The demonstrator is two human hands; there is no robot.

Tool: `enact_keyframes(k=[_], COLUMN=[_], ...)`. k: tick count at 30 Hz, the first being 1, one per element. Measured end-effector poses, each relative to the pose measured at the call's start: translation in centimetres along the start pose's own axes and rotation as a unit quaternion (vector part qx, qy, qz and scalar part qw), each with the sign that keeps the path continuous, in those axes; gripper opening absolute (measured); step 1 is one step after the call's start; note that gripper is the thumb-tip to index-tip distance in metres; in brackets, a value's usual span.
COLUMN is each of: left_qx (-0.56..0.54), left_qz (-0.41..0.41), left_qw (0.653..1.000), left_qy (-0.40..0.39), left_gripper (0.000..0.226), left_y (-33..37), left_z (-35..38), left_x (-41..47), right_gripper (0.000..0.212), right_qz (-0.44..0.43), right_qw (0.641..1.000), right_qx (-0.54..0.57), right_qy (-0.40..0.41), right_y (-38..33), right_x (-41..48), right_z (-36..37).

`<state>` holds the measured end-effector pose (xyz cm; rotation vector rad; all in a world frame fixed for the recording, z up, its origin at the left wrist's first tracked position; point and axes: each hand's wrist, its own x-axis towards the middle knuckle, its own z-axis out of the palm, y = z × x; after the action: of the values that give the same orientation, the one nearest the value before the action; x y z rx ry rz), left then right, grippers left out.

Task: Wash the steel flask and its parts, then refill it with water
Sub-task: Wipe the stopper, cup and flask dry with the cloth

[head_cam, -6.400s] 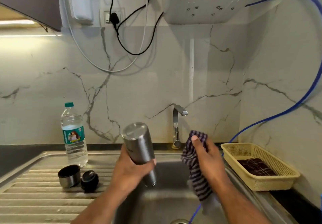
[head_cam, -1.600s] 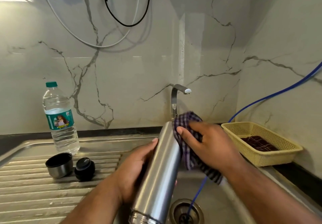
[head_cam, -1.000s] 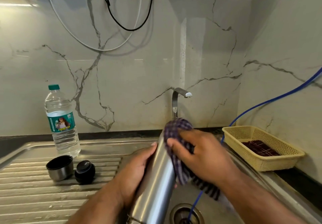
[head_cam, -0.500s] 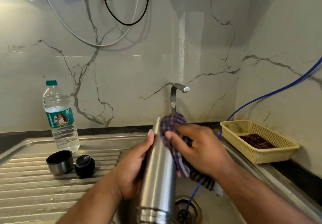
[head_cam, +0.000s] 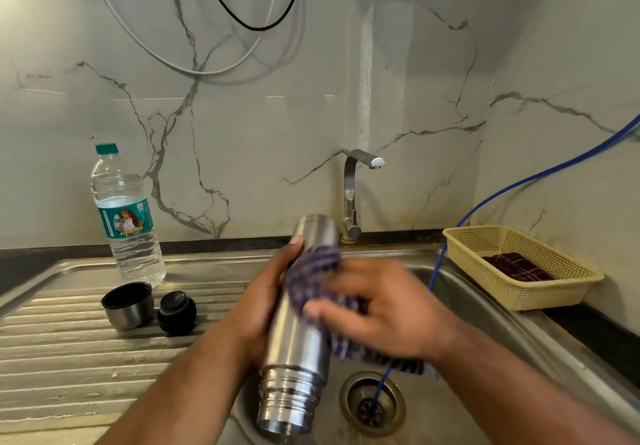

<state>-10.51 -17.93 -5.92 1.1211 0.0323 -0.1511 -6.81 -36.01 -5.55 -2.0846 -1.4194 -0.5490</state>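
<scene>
Steel flask (head_cam: 294, 333) is over the sink basin (head_cam: 460, 285), upside down and tilted. Its base is up and far, its threaded mouth low and near, just left of the drain (head_cam: 372, 401). Likely held so that water runs into the basin.

Left hand (head_cam: 258, 309) grips the flask body from the left, thumb up along the side, fingers hidden behind. It acts as the anchor. Right hand (head_cam: 384, 316) holds a checked cloth (head_cam: 313, 271) against the upper right of the body, fingers (head_cam: 322, 311) curved round cloth and steel. The hand is blurred, so I judge it is rubbing. A loose tail of cloth hangs below the palm.

Steel cup lid (head_cam: 127, 304) and black stopper (head_cam: 176, 311) sit side by side on the drainboard (head_cam: 69, 358), left, well apart from the flask and out of the way. Plastic water bottle (head_cam: 126, 216) stands capped just behind them. Tap (head_cam: 351, 195) is far centre, no water seen running. Blue hose (head_cam: 485, 202) drops into the drain. Yellow basket (head_cam: 519, 292) is on the table, right, with a dark cloth inside.

Judgement: outer wipe under way, refill not yet begun.
</scene>
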Motion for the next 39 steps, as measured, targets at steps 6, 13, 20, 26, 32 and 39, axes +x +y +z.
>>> enact_keyframes(k=[6, 13, 20, 26, 32, 39], left_qx=[-0.012, 0.014, -0.020, 0.033, -0.036, 0.008], left_qz=[-0.026, -0.049, -0.003, -0.050, -0.048, -0.025], left_qw=[0.999, 0.999, 0.999, 0.998, 0.998, 0.999], left_qy=[0.041, -0.006, 0.040, 0.034, -0.025, 0.020], left_gripper=[0.068, 0.053, 0.072, 0.058, 0.074, 0.059], left_y=[0.5, -0.1, 0.8, -0.2, 0.6, 0.1], left_z=[-0.6, 0.8, -0.8, 0.2, -1.1, 0.0], left_x=[0.0, -0.6, -0.3, -0.4, -0.5, -0.4], right_gripper=[0.042, 0.033, 0.039, 0.044, 0.042, 0.043], right_qz=[-0.072, 0.090, -0.107, 0.105, -0.089, 0.143], right_qw=[0.993, 0.988, 0.987, 0.982, 0.989, 0.978], right_qx=[-0.091, -0.085, -0.111, -0.093, -0.060, -0.052], right_qy=[-0.025, 0.097, -0.045, 0.126, -0.098, 0.145], right_y=[-1.7, 1.1, -2.6, 2.2, -2.0, 1.8], right_x=[0.5, 0.3, 0.4, 0.3, 0.3, 0.3], right_z=[0.5, -1.2, 1.1, -0.6, 0.0, -1.3])
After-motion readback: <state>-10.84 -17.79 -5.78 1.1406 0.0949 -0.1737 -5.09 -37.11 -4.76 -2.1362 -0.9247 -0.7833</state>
